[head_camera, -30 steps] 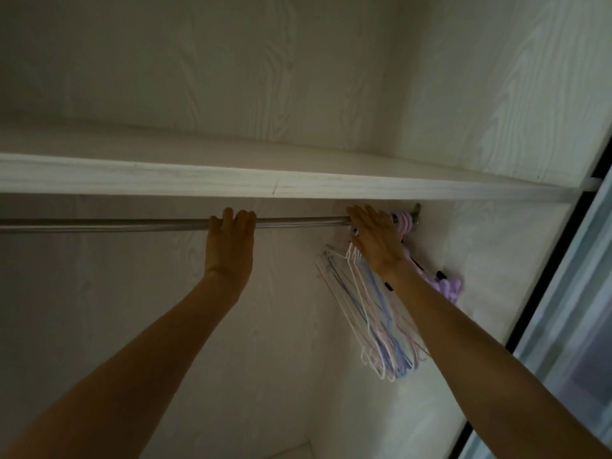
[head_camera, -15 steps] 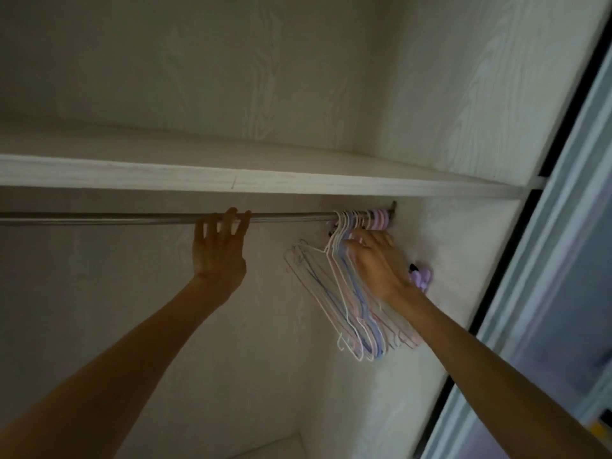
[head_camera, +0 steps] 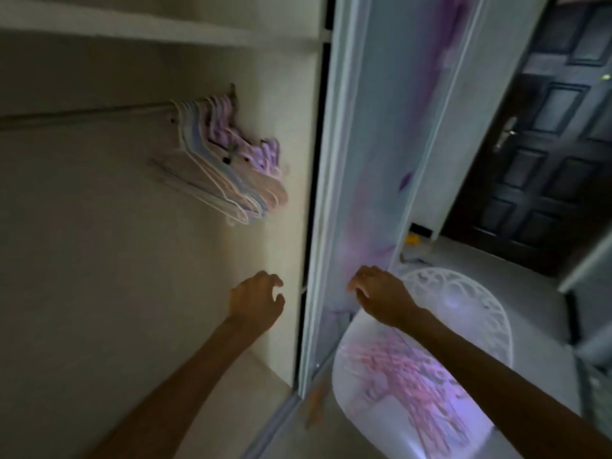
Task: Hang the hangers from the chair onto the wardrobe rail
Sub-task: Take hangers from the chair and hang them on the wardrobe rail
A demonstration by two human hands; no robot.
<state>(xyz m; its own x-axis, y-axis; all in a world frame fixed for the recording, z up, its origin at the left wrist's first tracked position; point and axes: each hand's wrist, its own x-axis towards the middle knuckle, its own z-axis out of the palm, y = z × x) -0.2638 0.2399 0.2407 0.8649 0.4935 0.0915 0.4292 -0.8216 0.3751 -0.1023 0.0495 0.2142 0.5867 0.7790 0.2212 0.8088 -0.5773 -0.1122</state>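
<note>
A pale shelf spans the wardrobe top. A sliding door, frosted with blurred purple markings, stands right of the opening. A dark panelled door lies beyond, with what appears to be a small yellow object on the floor.
</note>
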